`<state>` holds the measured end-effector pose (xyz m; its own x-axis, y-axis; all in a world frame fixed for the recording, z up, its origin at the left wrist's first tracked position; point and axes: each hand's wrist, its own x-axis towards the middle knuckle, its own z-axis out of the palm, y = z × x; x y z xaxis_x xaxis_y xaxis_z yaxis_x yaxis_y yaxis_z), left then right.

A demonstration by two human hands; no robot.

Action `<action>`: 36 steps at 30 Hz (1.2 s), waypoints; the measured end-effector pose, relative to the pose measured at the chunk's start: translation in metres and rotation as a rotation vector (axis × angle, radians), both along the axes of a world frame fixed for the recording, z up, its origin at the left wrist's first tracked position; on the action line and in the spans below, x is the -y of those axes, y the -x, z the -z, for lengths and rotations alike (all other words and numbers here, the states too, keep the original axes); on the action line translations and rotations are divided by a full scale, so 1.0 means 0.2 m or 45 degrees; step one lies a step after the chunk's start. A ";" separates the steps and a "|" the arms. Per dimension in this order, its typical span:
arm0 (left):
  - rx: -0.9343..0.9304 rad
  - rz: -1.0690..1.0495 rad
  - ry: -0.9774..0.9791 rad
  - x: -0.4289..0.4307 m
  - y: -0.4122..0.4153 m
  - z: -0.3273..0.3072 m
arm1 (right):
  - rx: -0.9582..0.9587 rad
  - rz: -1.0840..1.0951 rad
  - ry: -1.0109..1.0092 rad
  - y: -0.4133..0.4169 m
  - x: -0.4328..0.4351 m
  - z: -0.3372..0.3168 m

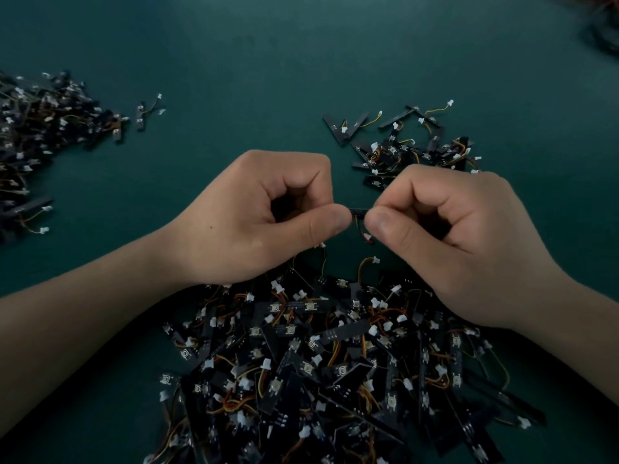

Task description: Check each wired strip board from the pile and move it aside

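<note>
Two bare hands are working just above the far edge of the big pile [335, 363] of black strip boards with orange and yellow wires and white plugs, which is lying nearest the person on the dark green counter [268, 61] and is too tangled to count. Together they are holding one short black strip board [358, 212] level over that edge. The left hand [254, 212] is pinching its left end between thumb and curled forefinger, and the right hand [445, 236] is pinching its right end the same way. One thin wire [357, 225] is hanging from this board towards the pile, ending in one white plug [367, 237]. Beyond the pile to the right, a looser cluster [412, 145] of the same boards is lying spread out, its number being unclear. Beyond the pile to the far left, one dense heap [40, 135] is running off the frame edge, with one stray board [140, 115] lying apart on the side nearer the pile. Far beyond the pile's right side, one blurred dark tangle [603, 31] is showing in the corner, making four groups in all.
</note>
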<state>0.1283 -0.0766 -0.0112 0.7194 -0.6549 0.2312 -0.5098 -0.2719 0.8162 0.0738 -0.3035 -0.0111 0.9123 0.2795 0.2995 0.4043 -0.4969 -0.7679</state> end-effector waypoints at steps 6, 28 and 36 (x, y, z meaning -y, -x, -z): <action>-0.025 0.000 0.079 -0.01 0.00 0.01 | -0.030 0.032 0.015 0.00 -0.01 0.00; 0.133 0.355 -0.368 -0.01 0.02 -0.04 | 0.003 0.021 -0.208 -0.02 0.03 0.03; -0.152 0.386 -0.232 -0.02 0.01 -0.06 | -0.074 -0.076 -0.102 -0.01 0.03 0.01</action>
